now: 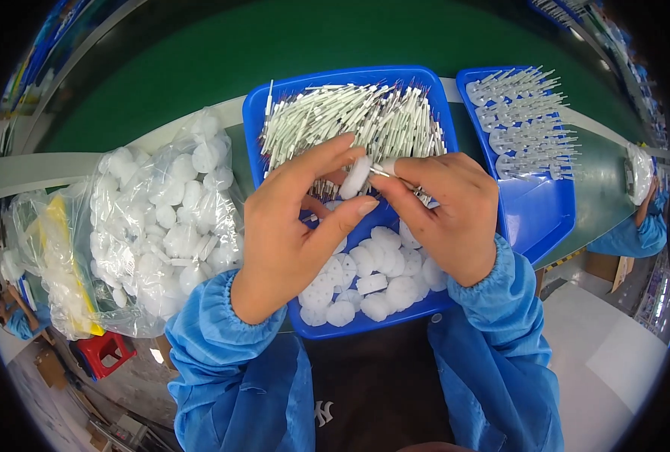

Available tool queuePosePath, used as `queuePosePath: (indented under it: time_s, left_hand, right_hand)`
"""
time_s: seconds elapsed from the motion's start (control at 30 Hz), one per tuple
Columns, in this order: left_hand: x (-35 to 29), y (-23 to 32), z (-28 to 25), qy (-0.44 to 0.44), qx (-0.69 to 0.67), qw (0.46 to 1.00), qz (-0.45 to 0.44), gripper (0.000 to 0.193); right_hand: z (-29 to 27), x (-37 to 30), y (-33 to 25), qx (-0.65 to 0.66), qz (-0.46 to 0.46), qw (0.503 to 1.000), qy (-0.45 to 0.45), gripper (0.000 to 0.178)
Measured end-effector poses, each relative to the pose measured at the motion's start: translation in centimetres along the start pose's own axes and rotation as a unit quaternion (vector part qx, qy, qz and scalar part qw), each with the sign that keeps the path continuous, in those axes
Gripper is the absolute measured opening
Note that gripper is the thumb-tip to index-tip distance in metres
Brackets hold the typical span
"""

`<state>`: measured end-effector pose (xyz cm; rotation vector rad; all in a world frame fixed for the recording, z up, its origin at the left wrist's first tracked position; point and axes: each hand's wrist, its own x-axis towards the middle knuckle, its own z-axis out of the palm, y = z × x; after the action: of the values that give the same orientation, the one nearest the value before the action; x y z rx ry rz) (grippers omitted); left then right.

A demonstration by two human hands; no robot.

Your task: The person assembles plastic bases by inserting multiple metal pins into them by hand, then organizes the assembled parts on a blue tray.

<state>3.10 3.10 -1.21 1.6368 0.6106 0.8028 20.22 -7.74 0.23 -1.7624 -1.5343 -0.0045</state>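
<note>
Well out to the left of both hands, a co-worker [22,320] in blue is partly seen, and a red stool [105,352] is seen nearer in. Beyond the left forearm, a yellow strip [60,233] is wrapped in clear plastic. Between it and the left hand, a clear bag [165,226] is filled with white round pads.

The left hand [282,233] is half curled, and a white pad [356,177] is pinched on edge between its thumb and fingers. Under both hands a blue tray [253,128] is placed; pale thin sticks [350,113] are heaped in its far part, beyond the hands, and loose pads [380,275] are piled in its near part, below them.

By the right hand [455,207], closed at thumb and fingertips, a thin stick [379,172] is gripped, its end aimed at the pad; whether the two are joined cannot be told.

To the right of the right hand, a second tray [535,218], also blue, is set; pads fitted with sticks [523,128] are lined up in rows in its far part. Farther right, another person's blue sleeve [629,239] is seen.
</note>
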Motion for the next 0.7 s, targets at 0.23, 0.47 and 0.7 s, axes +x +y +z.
queuePosePath:
  time_s: [0.23,0.47,0.7]
  left_hand:
    - [0.4,-0.1,-0.8,-0.027,0.114,0.988,0.098,0.052]
    - [0.3,-0.2,-1.0,-0.053,0.191,0.963,0.182,0.055]
    - [0.3,-0.3,-0.9,-0.042,0.170,0.966,0.188,0.056]
  right_hand:
    - [-0.4,-0.2,1.0,0.234,0.069,0.969,-0.038,0.031]
    - [-0.1,-0.8,1.0,0.363,0.160,0.914,-0.085,0.031]
    - [-0.4,-1.0,0.7,0.409,0.188,0.891,-0.060,0.030]
